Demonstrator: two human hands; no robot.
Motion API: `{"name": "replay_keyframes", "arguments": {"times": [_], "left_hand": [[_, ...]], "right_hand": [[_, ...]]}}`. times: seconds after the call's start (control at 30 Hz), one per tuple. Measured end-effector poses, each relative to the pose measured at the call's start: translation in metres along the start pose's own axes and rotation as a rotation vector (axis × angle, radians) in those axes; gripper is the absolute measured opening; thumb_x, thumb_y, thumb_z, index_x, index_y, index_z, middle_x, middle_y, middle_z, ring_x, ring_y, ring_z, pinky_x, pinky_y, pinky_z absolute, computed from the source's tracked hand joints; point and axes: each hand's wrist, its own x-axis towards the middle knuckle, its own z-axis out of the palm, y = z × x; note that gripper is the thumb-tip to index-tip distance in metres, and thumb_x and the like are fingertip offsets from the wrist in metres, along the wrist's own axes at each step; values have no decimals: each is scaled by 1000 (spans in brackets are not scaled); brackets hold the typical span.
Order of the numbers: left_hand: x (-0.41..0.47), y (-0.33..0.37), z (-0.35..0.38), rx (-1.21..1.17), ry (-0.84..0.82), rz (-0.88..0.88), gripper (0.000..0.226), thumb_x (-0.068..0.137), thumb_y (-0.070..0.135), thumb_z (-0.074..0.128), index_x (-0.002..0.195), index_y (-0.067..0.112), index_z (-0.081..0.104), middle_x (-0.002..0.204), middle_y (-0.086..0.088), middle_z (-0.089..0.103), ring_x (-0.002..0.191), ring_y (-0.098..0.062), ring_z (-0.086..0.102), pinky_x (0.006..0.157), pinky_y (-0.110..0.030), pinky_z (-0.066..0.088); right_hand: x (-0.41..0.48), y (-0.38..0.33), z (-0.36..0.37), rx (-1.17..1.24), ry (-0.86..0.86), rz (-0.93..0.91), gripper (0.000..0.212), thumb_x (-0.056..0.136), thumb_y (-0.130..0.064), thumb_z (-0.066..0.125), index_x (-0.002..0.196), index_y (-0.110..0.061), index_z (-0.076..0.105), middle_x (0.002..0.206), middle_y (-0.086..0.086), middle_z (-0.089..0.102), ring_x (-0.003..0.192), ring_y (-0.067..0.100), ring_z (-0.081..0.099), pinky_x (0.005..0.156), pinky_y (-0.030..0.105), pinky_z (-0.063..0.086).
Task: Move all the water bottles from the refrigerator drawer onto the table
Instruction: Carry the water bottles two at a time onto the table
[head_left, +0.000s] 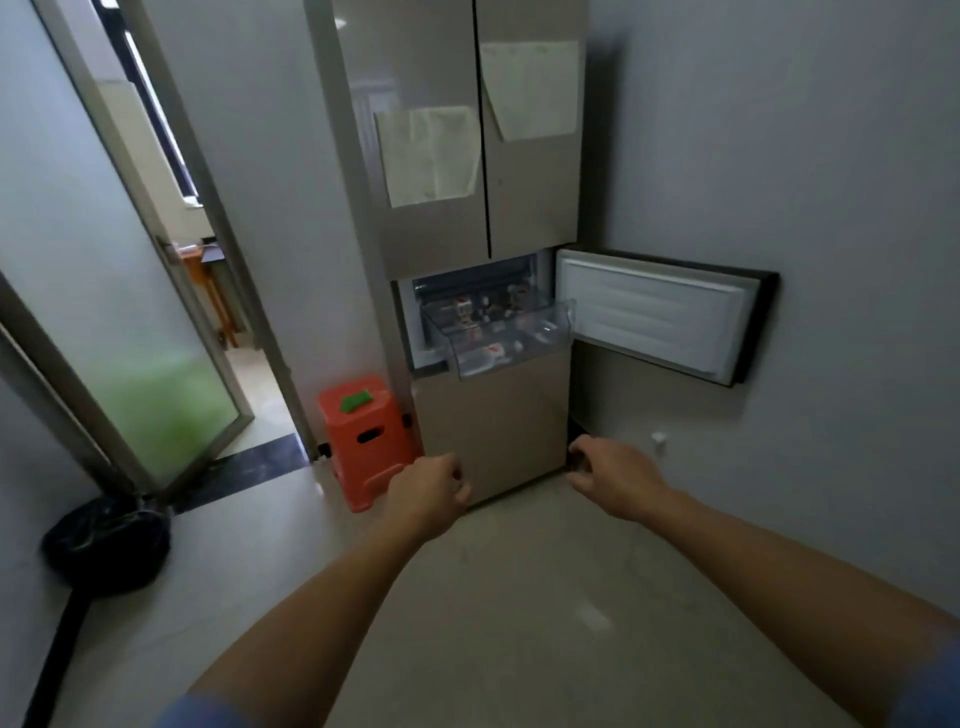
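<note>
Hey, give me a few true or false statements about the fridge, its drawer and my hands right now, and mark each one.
1. The clear drawer is pulled out of the refrigerator. True.
2. The left hand holds a water bottle. False: it holds nothing, and neither does the right hand.
3. The compartment door stands open to the right. True.
4. The orange stool stands to the right of the refrigerator. False: it stands at its left.
5. A water bottle lies in the drawer. True.
</note>
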Motion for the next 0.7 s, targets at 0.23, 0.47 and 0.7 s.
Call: {"name": "replay_keyframes", "arguments": {"times": [0.23,0.47,0.7], "left_hand": [[130,8,31,15,-56,125,20,89,37,50,93,20,59,89,1,65,77,-18,61,67,-35,52],[276,-1,50,24,-16,88,22,90,36,51,98,18,60,93,-1,66,83,-20,62,70,-33,52],[408,-10,61,7,5,17,20,89,38,52,95,22,60,91,0,65,81,-18,62,73,-35,55]], "right_hand": [[106,58,5,-17,-1,95,45,93,-42,54,132,-22,48,123,4,60,106,24,58,83,34,49],[266,102,10,32,-9,60,45,91,-44,55,130,-23,48,120,3,60,104,23,59,85,37,50],[417,128,-7,19,-22,20,48,94,-43,54,135,-22,46,124,3,59,106,22,59,83,35,49]]}}
